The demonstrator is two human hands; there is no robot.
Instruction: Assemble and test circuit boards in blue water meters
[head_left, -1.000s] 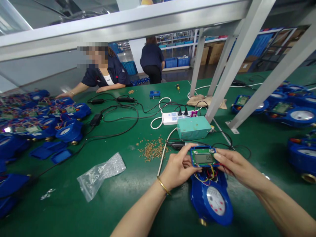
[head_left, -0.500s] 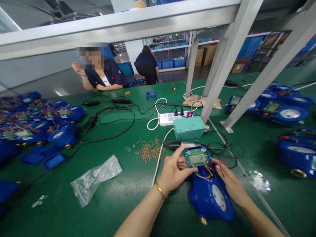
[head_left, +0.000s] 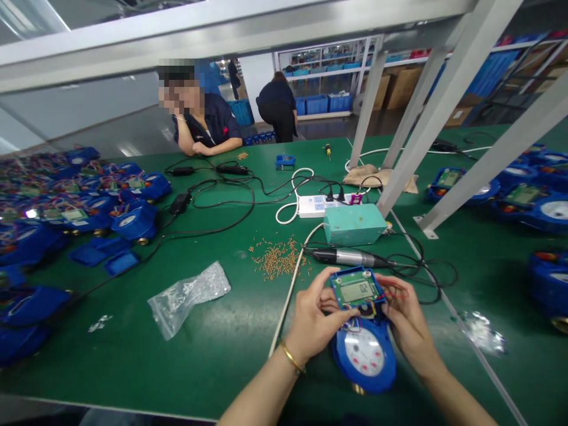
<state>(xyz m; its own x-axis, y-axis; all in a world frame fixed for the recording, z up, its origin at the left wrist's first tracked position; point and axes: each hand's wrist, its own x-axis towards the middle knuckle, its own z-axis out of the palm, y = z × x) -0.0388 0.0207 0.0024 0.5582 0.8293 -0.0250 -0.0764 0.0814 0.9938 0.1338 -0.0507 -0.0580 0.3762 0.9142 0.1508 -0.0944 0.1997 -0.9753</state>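
We pinch the display module by its left edge, our left hand nearly closed; our right hand curls beside its right edge and the red wires — its grip we cannot tell. Below sits the blue meter; the green tabletop leaves room leftward, beyond our forearm, towards the plastic bag.

Single view, worn on the head, facing forward and down over the bench. Hands close to camera, lower right of centre. Metal beam runs across the upper frame; shelves far off, upper middle. Bench's near edge shows lower left.
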